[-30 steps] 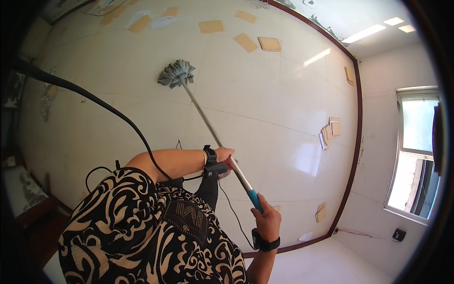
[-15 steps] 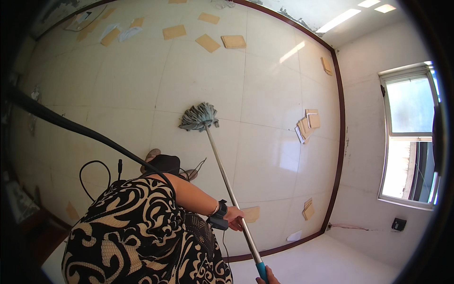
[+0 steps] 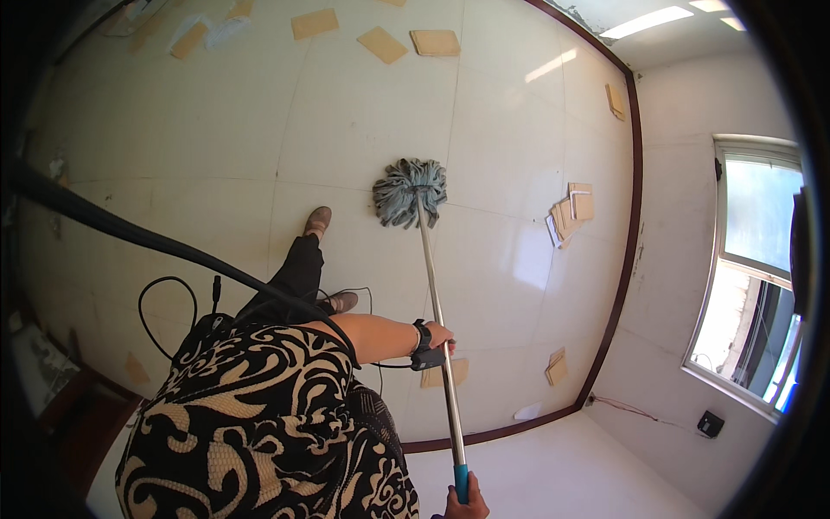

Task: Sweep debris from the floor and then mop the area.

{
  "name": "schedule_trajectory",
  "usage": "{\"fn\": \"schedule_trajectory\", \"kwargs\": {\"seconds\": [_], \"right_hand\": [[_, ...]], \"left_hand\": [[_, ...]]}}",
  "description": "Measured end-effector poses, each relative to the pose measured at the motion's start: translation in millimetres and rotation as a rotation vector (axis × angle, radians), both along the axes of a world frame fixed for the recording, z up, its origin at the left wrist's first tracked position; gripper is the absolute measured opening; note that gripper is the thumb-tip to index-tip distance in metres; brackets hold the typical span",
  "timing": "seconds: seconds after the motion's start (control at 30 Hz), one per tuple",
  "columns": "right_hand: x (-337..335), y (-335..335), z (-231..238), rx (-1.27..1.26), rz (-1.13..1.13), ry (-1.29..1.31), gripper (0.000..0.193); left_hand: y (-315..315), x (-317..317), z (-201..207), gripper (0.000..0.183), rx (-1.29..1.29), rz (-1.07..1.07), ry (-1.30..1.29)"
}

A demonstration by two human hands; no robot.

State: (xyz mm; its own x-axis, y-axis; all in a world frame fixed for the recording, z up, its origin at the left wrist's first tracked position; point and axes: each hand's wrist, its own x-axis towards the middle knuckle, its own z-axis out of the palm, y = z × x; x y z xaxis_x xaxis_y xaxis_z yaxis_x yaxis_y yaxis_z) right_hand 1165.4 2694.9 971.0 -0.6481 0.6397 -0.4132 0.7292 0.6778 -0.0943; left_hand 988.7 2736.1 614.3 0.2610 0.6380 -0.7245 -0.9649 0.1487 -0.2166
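Observation:
A mop with grey string strands (image 3: 410,193) rests its head on the pale tiled floor, strands spread out. Its metal pole (image 3: 435,281) runs back toward me. My left hand (image 3: 440,336), a dark device strapped at its wrist, is closed around the middle of the pole. Lower down, at the bottom edge of the view, my right hand (image 3: 468,503) wraps the teal grip (image 3: 461,480) at the pole's end. The right forearm is out of the picture.
Flat brown cardboard-like pieces (image 3: 383,45) lie along the far floor. A stack of them (image 3: 571,213) sits to the right, another (image 3: 556,367) nearer. A dark red skirting (image 3: 635,173) edges the floor below a window (image 3: 752,208). A black cable (image 3: 147,238) crosses at left.
The mop head has moved right and slightly farther away, its strands fanning out. My left hand has shifted up and right with the pole. One foot has stepped forward. The view has turned a little.

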Motion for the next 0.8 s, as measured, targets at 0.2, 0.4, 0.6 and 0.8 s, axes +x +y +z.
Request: {"fn": "schedule_trajectory", "kwargs": {"seconds": [0.2, 0.4, 0.6, 0.8], "right_hand": [[-62.0, 42.1, 23.3, -0.001, 0.020, -0.133, 0.031], [-184.9, 68.4, 11.0, -0.054, 0.253, -0.032, 0.029], [-307.6, 50.4, -39.7, -0.072, 0.538, 0.211, 0.048], [-414.1, 3.8, -85.6, -0.097, 0.873, 0.170, 0.052]], "left_hand": [[-11.6, -70.2, 21.7, 0.015, -0.011, 0.183, -0.006], [-32.2, -189.3, 14.4, 0.017, 0.047, 0.326, 0.177], [-104.6, -303.7, -15.9, 0.019, -0.019, 0.562, 0.342], [-221.8, -387.3, -42.8, 0.021, -0.199, 0.800, 0.470]]}}
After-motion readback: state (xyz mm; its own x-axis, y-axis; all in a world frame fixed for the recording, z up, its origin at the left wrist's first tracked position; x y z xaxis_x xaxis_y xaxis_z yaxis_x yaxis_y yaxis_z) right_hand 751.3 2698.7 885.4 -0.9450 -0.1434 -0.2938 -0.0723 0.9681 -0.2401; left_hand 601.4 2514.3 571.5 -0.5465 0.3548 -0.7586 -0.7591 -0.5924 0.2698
